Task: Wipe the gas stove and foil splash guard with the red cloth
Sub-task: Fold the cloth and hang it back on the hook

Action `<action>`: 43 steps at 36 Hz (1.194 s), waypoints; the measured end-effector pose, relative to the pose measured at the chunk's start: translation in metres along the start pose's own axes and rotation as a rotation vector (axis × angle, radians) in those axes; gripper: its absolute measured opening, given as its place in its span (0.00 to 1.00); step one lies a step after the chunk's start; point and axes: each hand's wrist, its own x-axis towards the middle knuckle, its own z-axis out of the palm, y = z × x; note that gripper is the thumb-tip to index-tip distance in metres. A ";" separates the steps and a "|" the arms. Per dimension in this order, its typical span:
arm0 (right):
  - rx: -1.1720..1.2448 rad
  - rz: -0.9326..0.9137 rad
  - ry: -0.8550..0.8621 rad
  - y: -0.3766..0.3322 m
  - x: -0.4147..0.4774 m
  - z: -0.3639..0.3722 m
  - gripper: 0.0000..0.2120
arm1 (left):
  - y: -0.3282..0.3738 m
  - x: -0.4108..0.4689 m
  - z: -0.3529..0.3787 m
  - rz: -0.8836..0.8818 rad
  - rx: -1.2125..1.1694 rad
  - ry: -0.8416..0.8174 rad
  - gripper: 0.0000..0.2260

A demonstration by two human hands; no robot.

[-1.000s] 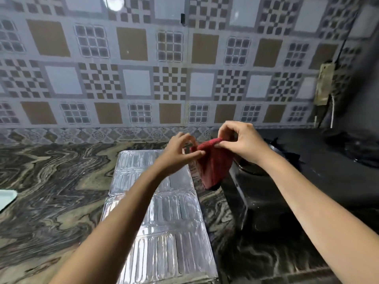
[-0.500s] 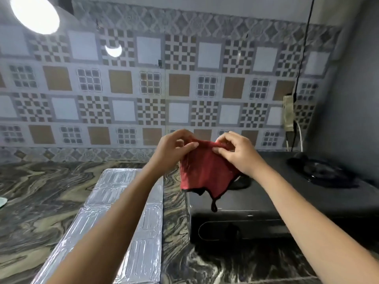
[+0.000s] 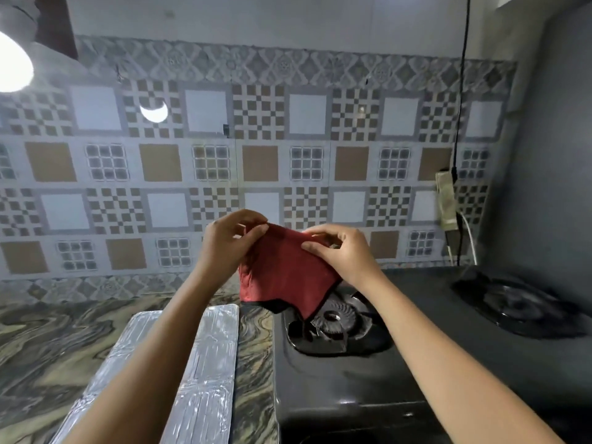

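A lit bulb is cut off by the upper left corner of the view, and its glare is mirrored in the tiled wall. Below, a marble-patterned countertop is seen. The foil splash guard is laid flat on it, just beside the left side of the gas stove; its near end is cut off by the bottom of the view and much of its middle is hidden by the left forearm.

The left hand is raised, with the upper left corner of the red cloth pinched between thumb and fingertips. The cloth is held in the air, stretched between both hands, above the stove's left burner. A dark trim is seen along its lower edge, and the burner's far part is hidden by its hanging tip. The upper right edge is pinched by the right hand, fingers curled.

The stove stands at the countertop's right end; its front is cut off below and its knobs cannot be made out. The right burner is blurred. A wall box with a cable is seen behind.
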 end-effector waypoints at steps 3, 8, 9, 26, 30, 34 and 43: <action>-0.040 -0.016 0.022 0.021 0.028 0.017 0.07 | -0.027 0.018 0.003 -0.027 0.003 0.002 0.04; -0.092 -0.035 0.033 0.052 0.088 0.037 0.06 | -0.071 0.059 0.008 -0.102 -0.003 0.006 0.05; -0.109 -0.039 0.038 0.057 0.101 0.040 0.06 | -0.079 0.069 0.008 -0.112 0.006 0.009 0.05; -0.198 -0.293 0.069 0.041 0.294 0.071 0.07 | -0.096 0.220 -0.017 0.054 0.120 0.056 0.11; -0.195 -0.316 0.038 0.032 0.336 0.076 0.07 | -0.096 0.252 -0.030 0.028 0.093 0.036 0.15; -0.195 -0.316 0.018 0.032 0.370 0.084 0.06 | -0.105 0.274 -0.039 0.010 0.115 0.018 0.19; -0.239 -0.333 0.031 0.056 0.418 0.118 0.04 | -0.145 0.318 -0.047 -0.018 0.413 0.074 0.11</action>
